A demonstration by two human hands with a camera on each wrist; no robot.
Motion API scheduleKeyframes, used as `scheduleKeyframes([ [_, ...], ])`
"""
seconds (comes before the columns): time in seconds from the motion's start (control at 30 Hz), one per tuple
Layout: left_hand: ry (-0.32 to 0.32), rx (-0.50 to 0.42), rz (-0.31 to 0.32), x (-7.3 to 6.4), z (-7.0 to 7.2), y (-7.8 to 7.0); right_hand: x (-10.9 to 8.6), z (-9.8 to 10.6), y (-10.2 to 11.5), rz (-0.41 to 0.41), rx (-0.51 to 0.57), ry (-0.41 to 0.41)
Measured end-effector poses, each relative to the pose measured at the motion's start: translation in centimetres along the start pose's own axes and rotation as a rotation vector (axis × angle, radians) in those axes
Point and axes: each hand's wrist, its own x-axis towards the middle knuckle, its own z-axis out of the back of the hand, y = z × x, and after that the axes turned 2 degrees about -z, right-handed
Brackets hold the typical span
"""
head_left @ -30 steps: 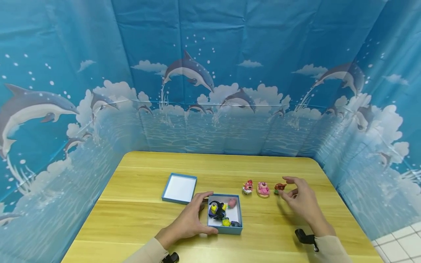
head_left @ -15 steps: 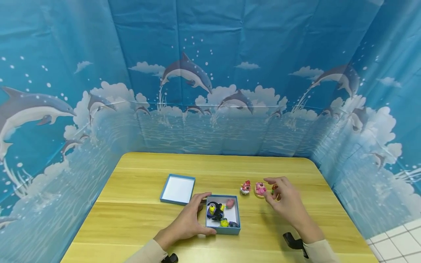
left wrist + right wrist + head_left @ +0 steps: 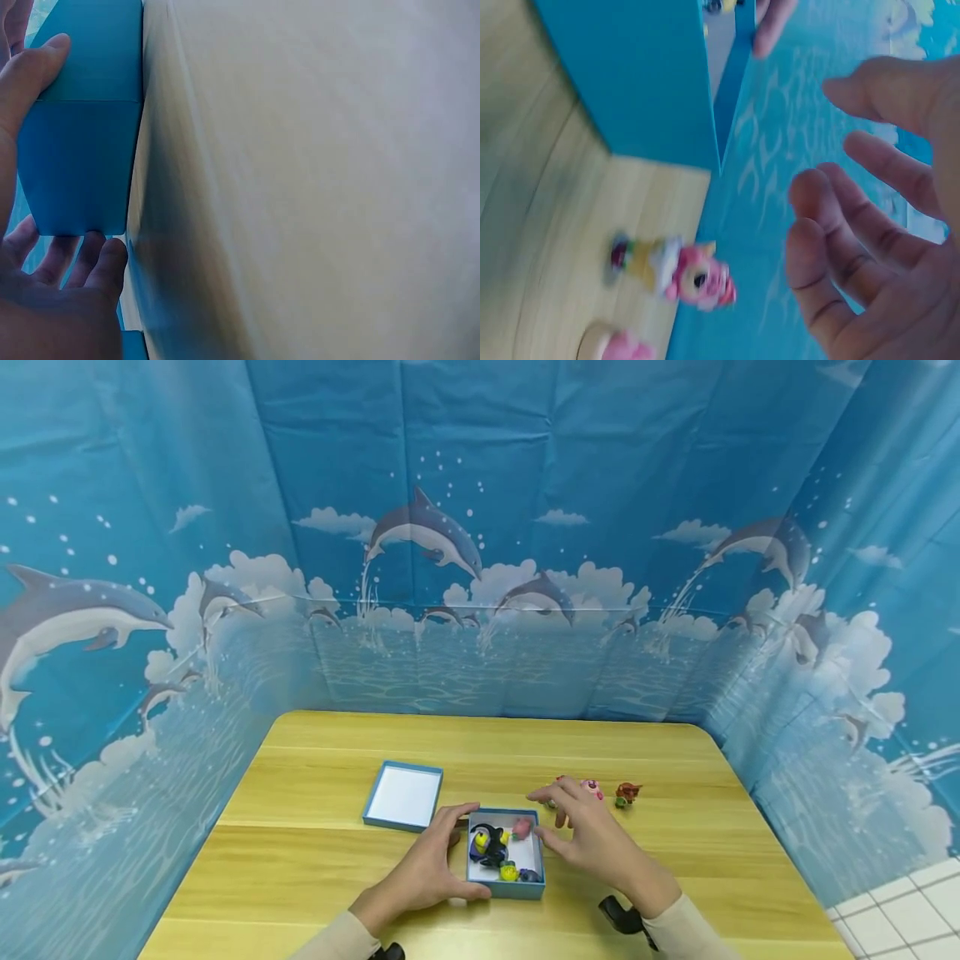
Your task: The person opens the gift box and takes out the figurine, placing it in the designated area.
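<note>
My left hand (image 3: 429,867) grips the blue square box (image 3: 517,891) from its left, thumb on the near wall and fingers at the far one. In the left wrist view its thumb (image 3: 54,56) lies on the blue wall. Inside the box lie a black-and-yellow figurine (image 3: 491,847), a pink one (image 3: 521,828), a yellow one (image 3: 509,872) and a grey one (image 3: 529,876). My right hand (image 3: 592,839) hovers just right of the box, fingers loosely bent and holding nothing. In the right wrist view a pink bear figurine (image 3: 697,277) stands on the table below those fingers.
Behind the left hand lies a shallow blue lid (image 3: 403,795), white side up. Beyond the right hand sit a second pink bear figurine (image 3: 592,787), partly hidden, and a brown figurine (image 3: 628,794). A dolphin-print curtain (image 3: 480,668) encloses the wooden table (image 3: 330,860).
My right hand has moved left, from beside the brown figurine, past the pink bears, to the box's right side. The left hand keeps its grip on the box. The figurines have not moved.
</note>
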Motion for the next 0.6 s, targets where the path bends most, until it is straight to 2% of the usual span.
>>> scheduleKeyframes([
  [0.13,0.003,-0.006,-0.012,0.0,0.0,0.1,1.0,-0.8,0.9,-0.004,0.052,0.176],
  [0.27,0.001,-0.017,-0.022,0.0,0.0,0.0,2.0,-1.3,1.4,-0.03,0.075,0.308],
  [0.43,0.002,-0.005,-0.015,0.0,0.0,-0.1,3.0,-1.9,1.6,-0.055,0.1,0.389],
  [0.6,0.01,0.015,-0.008,0.1,0.1,0.0,3.8,-2.6,1.6,-0.001,0.099,0.398],
])
